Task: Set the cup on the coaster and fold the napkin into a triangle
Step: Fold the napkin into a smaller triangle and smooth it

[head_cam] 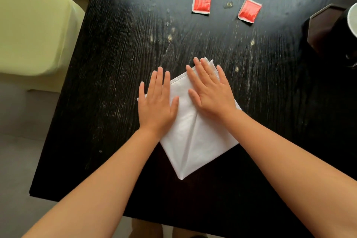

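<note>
While you press: both hands lie flat with straight fingers on the napkin (190, 131).
Left hand (157, 102): spread over its left corner.
Right hand (210, 91): spread over its far corner.
Napkin: white, creased, diamond-wise on the dark bench (108, 75).
Cup (353, 19): at the right edge, on the dark coaster (326, 27).
Packets: two red ones (202, 2) (249, 10) far side.
</note>
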Demonstrator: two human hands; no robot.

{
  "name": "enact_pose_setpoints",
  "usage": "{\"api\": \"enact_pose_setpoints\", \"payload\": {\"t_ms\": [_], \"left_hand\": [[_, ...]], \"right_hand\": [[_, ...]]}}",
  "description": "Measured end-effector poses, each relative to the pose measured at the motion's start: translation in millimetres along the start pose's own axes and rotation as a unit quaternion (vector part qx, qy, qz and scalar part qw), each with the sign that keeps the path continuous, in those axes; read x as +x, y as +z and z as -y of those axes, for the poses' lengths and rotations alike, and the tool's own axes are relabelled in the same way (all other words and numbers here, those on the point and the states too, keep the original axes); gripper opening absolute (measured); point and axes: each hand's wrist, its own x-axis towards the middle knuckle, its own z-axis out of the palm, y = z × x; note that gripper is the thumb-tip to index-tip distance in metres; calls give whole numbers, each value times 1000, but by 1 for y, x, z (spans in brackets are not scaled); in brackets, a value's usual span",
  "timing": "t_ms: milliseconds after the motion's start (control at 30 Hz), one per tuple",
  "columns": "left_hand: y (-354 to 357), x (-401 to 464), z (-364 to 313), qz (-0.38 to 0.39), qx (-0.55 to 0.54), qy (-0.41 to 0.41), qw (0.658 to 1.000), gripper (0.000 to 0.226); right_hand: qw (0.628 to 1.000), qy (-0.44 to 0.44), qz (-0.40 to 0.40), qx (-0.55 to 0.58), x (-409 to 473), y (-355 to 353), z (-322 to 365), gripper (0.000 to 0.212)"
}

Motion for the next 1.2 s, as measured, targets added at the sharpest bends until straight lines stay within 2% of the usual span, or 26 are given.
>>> {"api": "enact_pose_setpoints", "payload": {"t_ms": [67, 167, 333, 500, 600, 667, 700, 767, 833, 933, 1033, 1133, 1200], "left_hand": [[7, -6, 3, -7, 6, 30, 1000, 68], [15, -33, 5, -11, 7, 142, 990, 66], [25, -98, 1, 36, 42, 328, 943, 63], [28, -150, 10, 91, 47, 388, 916, 65], [20, -178, 12, 119, 16, 392, 912, 66], [10, -165, 9, 81, -28, 364, 928, 62], [6, -146, 6, 37, -43, 327, 943, 59], [-5, -95, 1, -41, -67, 200, 977, 60], [-8, -51, -2, -39, -70, 131, 988, 65], [9, -33, -2, 12, 0, 129, 992, 68], [19, -30, 1, 3, 23, 123, 992, 72], [11, -29, -1, 25, 23, 124, 992, 76], [6, -30, -2, 40, -8, 123, 992, 76]], "right_hand": [[1000, 2, 3, -5, 0, 1, 0, 62], [1000, -2, 2, -3, 1, 2, -1, 60], [1000, 3, -4, 4, 1, 2, 0, 59], [1000, 0, -9, 6, 1, 1, 1, 58], [1000, 2, -11, 7, 1, 1, -1, 58], [1000, 0, -14, 7, 0, 2, 0, 58], [1000, 0, -14, 8, 0, 2, 1, 58], [1000, 3, -13, 9, 0, 2, 1, 59], [1000, 3, -10, 2, 0, 1, 0, 60], [1000, 1, -9, -2, 0, 0, 0, 60], [1000, 6, -7, -1, 0, 0, 1, 63], [1000, 5, 6, 4, 0, -5, 1, 61], [999, 6, -7, 47, -1, -11, 0, 64]]}}
